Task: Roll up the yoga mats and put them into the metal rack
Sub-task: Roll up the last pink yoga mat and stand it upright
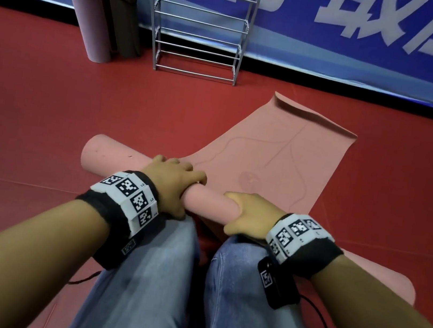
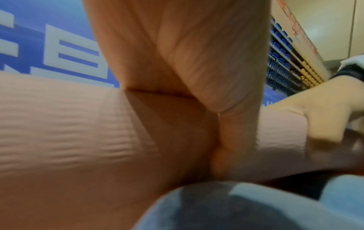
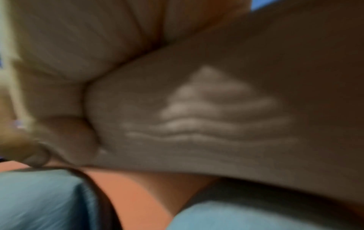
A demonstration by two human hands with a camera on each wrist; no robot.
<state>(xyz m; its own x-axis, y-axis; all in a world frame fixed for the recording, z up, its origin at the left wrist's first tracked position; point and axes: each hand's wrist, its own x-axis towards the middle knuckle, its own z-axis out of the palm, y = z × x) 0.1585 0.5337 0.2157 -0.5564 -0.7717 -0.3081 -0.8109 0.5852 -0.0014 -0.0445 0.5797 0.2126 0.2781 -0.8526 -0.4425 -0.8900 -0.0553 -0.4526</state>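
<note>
A pink yoga mat lies on the red floor, its near part wound into a roll (image 1: 115,157) across my knees. The flat rest (image 1: 281,156) stretches away to the right. My left hand (image 1: 173,182) is curled over the middle of the roll. My right hand (image 1: 247,213) grips the roll's right end. In the left wrist view my fingers (image 2: 197,54) wrap over the roll (image 2: 59,124), with the right hand (image 2: 325,116) beyond. The right wrist view, blurred, shows fingers (image 3: 78,38) on the wrinkled roll (image 3: 216,116). The metal rack (image 1: 201,35) stands empty against the blue wall.
Two rolled mats lean upright left of the rack, one pink (image 1: 89,12) and one dark (image 1: 123,9). A pink mat corner (image 1: 378,275) lies on the floor under my right forearm. My jeans-clad knees (image 1: 155,267) sit just behind the roll. Red floor surrounds the mat.
</note>
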